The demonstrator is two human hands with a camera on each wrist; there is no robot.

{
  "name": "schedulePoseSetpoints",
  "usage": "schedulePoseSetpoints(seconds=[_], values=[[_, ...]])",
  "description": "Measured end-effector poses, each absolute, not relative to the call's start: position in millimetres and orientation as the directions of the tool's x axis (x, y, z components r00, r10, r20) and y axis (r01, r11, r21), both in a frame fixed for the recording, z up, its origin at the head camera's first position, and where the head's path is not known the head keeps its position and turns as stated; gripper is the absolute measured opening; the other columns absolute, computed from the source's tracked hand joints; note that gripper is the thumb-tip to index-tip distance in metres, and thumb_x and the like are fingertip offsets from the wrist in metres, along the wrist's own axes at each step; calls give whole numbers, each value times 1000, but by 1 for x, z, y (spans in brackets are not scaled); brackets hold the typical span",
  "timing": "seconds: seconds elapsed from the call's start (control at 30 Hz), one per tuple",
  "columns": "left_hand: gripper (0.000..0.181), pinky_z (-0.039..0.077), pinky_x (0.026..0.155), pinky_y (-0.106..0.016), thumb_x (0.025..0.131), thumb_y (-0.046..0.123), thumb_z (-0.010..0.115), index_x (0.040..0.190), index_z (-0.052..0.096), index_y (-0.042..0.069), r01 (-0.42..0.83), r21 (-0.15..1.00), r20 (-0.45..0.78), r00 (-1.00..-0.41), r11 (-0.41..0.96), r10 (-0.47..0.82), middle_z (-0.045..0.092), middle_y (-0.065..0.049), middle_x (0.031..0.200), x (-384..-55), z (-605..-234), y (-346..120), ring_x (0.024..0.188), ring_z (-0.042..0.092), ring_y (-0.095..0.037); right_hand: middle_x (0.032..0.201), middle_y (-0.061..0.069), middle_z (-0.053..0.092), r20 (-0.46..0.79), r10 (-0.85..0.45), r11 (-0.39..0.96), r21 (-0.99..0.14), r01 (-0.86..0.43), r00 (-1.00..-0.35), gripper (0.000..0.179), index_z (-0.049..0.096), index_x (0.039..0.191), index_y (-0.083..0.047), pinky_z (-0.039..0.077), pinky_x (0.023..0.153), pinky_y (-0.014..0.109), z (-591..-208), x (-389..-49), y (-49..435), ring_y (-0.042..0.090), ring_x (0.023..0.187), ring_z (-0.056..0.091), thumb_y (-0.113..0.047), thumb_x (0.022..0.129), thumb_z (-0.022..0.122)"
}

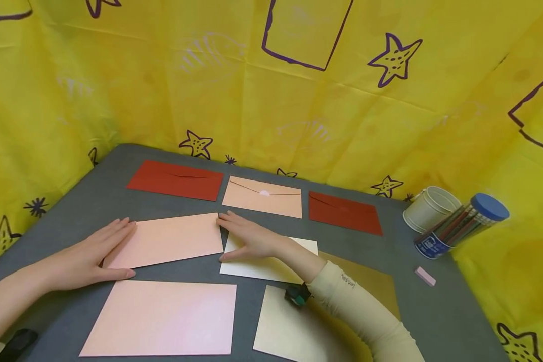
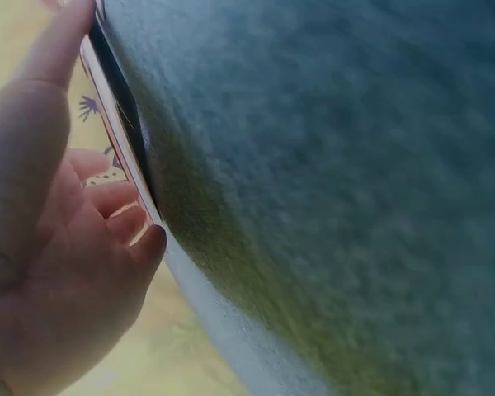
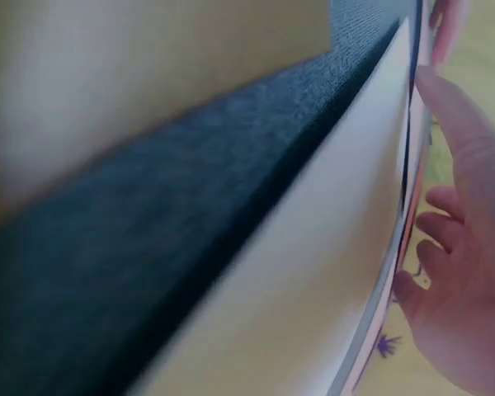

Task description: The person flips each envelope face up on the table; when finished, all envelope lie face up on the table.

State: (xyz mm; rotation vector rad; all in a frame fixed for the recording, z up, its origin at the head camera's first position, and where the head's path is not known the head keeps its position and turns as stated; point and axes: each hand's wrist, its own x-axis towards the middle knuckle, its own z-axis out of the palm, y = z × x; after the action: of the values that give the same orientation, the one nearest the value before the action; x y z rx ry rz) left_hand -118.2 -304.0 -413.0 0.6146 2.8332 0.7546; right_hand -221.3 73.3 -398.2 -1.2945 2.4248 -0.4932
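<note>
A pale pink envelope (image 1: 172,239) lies between the two hands on the grey table in the head view. My left hand (image 1: 88,251) rests at its left end, fingers extended along that edge and thumb by the near corner. At the right end my right hand (image 1: 249,236) touches the short edge with its fingertips. Its thumb lies over a white envelope (image 1: 242,269), partly hidden under the hand and wrist. Nearer to me is a larger pale pink sheet or envelope (image 1: 163,319). In both wrist views the hands' fingers are beside thin paper edges.
Along the back lie a red envelope (image 1: 176,181), a peach envelope (image 1: 262,197) with a round seal, and another red envelope (image 1: 344,213). Gold-toned sheets (image 1: 289,322) lie under the right arm. A pencil container (image 1: 461,226), a white tin (image 1: 430,208) and a pink eraser (image 1: 425,276) are at right.
</note>
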Motion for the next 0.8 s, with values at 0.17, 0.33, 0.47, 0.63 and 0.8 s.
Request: schedulePoseSetpoints(seconds=[0.17, 0.33, 0.47, 0.63, 0.8], values=[[102, 14, 112, -61, 83, 54, 70, 156, 16, 7, 302, 483, -85, -918, 822, 387, 14, -25, 158, -119, -412, -307, 143, 12, -45, 163, 1, 7, -177, -853, 520, -375, -767, -491, 93, 15, 157, -14, 6, 117, 30, -400, -225, 63, 14, 148, -3, -56, 89, 62], [101, 27, 99, -69, 82, 57, 70, 154, 23, 2, 291, 457, -116, -917, 840, 381, 17, -27, 156, -122, -410, -306, 140, 19, -48, 163, 1, 4, -221, -838, 546, -377, -748, -500, 93, 13, 157, -15, 8, 117, 31, -400, -225, 59, 12, 148, -2, -57, 89, 61], [99, 29, 98, -68, 81, 59, 69, 151, 30, 1, 293, 440, -116, -919, 849, 377, 22, -28, 155, -122, -408, -307, 138, 24, -50, 163, 1, 6, -217, -839, 543, -388, -745, -499, 92, 15, 157, -14, 10, 117, 31, -400, -224, 59, 12, 148, 0, -56, 89, 62], [91, 33, 95, -68, 83, 58, 68, 149, 38, 3, 309, 420, -101, -918, 853, 382, 29, -29, 151, -122, -403, -308, 134, 32, -51, 163, 2, 11, -190, -843, 538, -347, -768, -504, 88, 19, 157, -15, 14, 116, 28, -399, -223, 59, 11, 148, 7, -55, 91, 61], [77, 41, 92, -62, 86, 51, 69, 144, 48, 5, 362, 387, -24, -915, 848, 402, 41, -26, 146, -119, -397, -307, 129, 43, -46, 158, 4, 27, -122, -838, 543, -273, -794, -532, 74, 32, 153, -15, 25, 114, 29, -396, -221, 58, 14, 144, 24, -47, 93, 61]])
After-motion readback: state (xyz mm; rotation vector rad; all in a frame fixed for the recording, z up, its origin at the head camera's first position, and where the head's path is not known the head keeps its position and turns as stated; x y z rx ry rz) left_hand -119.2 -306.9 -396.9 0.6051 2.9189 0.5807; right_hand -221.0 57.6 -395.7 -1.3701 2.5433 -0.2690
